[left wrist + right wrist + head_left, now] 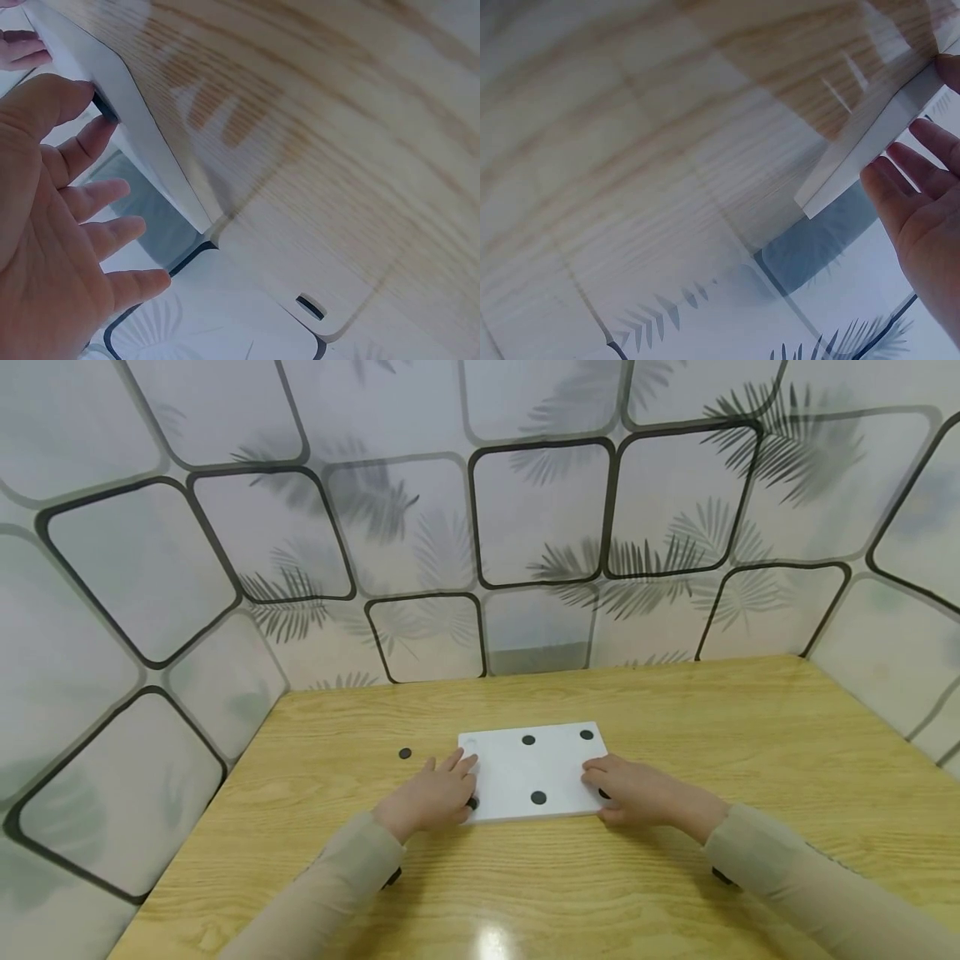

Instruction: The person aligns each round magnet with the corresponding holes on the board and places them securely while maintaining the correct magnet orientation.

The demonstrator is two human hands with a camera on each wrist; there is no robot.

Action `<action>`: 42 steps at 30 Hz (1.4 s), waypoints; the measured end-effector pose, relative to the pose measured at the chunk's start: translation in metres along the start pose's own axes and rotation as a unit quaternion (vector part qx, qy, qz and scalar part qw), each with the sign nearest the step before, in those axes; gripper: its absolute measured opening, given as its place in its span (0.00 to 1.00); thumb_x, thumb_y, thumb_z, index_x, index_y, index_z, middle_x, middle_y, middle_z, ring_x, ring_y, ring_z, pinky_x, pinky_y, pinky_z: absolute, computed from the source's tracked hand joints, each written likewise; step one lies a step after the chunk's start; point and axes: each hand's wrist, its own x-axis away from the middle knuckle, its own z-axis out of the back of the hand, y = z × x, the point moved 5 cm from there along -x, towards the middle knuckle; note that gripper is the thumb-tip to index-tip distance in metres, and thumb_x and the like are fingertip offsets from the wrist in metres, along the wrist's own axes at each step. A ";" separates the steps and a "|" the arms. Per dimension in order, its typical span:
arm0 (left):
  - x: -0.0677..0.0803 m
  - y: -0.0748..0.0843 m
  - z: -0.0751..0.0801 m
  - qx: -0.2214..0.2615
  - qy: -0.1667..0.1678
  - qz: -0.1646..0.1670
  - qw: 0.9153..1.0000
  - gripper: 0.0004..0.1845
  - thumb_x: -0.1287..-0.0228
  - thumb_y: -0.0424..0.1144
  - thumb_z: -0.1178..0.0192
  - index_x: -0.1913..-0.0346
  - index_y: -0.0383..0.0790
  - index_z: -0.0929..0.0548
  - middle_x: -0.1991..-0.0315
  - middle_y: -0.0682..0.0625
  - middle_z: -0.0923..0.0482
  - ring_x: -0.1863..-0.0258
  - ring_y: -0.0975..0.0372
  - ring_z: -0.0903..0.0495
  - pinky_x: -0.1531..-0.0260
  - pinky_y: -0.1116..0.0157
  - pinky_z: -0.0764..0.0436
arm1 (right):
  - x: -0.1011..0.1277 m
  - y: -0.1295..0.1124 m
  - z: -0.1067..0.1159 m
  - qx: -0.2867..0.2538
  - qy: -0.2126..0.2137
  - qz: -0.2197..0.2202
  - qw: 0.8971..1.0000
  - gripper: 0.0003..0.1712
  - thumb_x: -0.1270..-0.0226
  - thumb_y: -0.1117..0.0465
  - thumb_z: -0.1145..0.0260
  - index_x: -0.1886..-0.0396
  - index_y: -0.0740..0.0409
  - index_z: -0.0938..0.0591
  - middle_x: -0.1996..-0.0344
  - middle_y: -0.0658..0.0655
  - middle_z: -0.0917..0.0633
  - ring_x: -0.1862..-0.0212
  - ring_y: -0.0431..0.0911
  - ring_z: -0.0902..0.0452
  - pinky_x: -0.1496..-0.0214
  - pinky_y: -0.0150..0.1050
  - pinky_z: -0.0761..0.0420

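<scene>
A flat white board lies on the table with several black discs on its top face. At its near left corner my left hand pinches one black disc between thumb and index finger, while the other fingers are spread. My right hand grips the board's right side, thumb at the near edge and fingertips on top, partly covering another black disc. Further discs sit at the near middle, far middle and far right corner. A faint round mark shows at the far left corner.
A loose black disc lies on the wooden table left of the board. Patterned fabric walls with dark outlines and leaf shapes stand behind the table and along both sides.
</scene>
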 end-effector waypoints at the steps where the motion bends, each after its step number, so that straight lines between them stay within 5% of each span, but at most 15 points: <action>1: 0.000 0.000 0.000 -0.003 -0.001 -0.001 1.000 0.11 0.38 0.44 0.48 0.61 0.40 0.26 0.37 0.43 0.42 0.36 0.49 0.49 0.46 0.46 0.38 | 0.000 0.000 0.000 0.000 0.000 0.000 1.000 0.27 0.45 0.57 0.36 0.47 0.66 0.29 0.45 0.63 0.30 0.43 0.56 0.36 0.43 0.50 0.34; 31: -0.001 0.001 0.005 -0.030 0.035 -0.029 0.999 0.05 0.44 0.43 0.41 0.68 0.46 0.24 0.39 0.47 0.37 0.37 0.51 0.44 0.45 0.48 0.36 | 0.000 0.000 0.000 0.005 0.013 0.018 1.000 0.26 0.45 0.59 0.36 0.48 0.68 0.29 0.46 0.64 0.30 0.44 0.57 0.36 0.45 0.50 0.32; 42: 0.002 -0.019 0.007 0.008 0.071 0.007 0.997 0.07 0.44 0.41 0.40 0.64 0.44 0.21 0.41 0.44 0.35 0.38 0.49 0.44 0.47 0.46 0.36 | 0.000 0.000 -0.001 -0.001 0.001 0.006 1.000 0.27 0.45 0.57 0.36 0.48 0.66 0.29 0.45 0.62 0.31 0.43 0.56 0.36 0.44 0.49 0.33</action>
